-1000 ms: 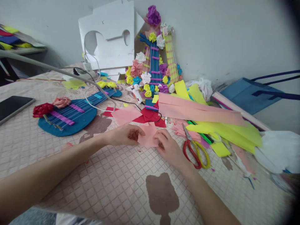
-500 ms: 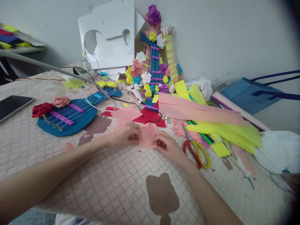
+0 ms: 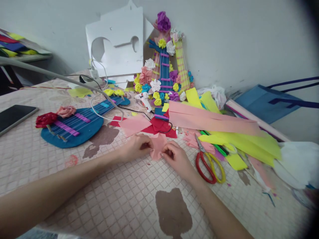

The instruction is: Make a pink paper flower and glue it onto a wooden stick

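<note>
A small piece of pink paper [image 3: 157, 146] is bunched up between both hands, just above the patterned tablecloth [image 3: 119, 199]. My left hand [image 3: 136, 147] pinches its left edge with closed fingers. My right hand [image 3: 175, 156] grips its right side, fingers curled around the folds. Red and pink paper scraps [image 3: 154, 125] lie just behind the hands. Scissors with red and yellow handles [image 3: 208, 161] rest right of my right hand.
A blue felt guitar [image 3: 74, 124] with paper roses lies at left, a phone [image 3: 12, 114] beyond it. Decorated guitars [image 3: 163, 66], a glue gun [image 3: 144, 99] and white foam board [image 3: 117, 43] stand at the back. Pink and yellow sheets [image 3: 219, 127] and a blue bag [image 3: 269, 101] are at right.
The flat pink paper has been gathered and crumpled between both hands, which have come closer together. The view has shifted slightly.
</note>
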Action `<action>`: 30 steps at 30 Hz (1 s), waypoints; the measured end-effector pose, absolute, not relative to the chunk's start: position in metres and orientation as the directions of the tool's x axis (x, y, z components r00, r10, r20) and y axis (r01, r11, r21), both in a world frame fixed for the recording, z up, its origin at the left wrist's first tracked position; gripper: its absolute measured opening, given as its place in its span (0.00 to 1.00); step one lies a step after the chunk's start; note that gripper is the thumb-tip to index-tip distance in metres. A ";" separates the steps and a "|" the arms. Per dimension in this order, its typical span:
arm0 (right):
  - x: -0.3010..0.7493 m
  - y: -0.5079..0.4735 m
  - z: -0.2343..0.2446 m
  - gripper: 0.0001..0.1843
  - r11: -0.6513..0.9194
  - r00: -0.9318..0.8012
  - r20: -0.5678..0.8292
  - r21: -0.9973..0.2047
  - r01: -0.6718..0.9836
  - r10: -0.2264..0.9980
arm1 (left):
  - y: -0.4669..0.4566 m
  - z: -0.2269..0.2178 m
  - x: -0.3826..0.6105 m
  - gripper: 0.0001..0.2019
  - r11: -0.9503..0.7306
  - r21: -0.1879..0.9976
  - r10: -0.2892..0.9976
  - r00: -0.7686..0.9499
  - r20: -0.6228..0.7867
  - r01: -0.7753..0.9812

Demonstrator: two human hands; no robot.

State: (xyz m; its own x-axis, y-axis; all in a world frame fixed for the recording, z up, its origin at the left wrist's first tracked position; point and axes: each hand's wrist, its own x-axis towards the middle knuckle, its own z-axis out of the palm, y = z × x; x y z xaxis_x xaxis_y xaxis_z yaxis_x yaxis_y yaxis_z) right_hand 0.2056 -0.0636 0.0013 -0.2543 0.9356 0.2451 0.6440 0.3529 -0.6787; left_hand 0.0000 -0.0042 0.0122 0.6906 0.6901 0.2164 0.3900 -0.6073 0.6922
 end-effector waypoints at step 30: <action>0.194 -0.062 -0.007 0.05 0.314 -0.134 0.329 -0.589 0.744 0.935 | -0.019 0.004 0.017 0.02 -0.552 0.590 0.816 0.527 0.237 0.589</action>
State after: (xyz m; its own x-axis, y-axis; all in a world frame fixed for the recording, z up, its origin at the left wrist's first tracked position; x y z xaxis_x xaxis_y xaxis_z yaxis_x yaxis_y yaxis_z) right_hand 0.1939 -0.0620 -0.0075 -0.1340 0.9349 0.3287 0.7444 0.3139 -0.5894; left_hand 0.0174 -0.0186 0.0045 0.5268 0.8163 0.2368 0.5894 -0.5515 0.5903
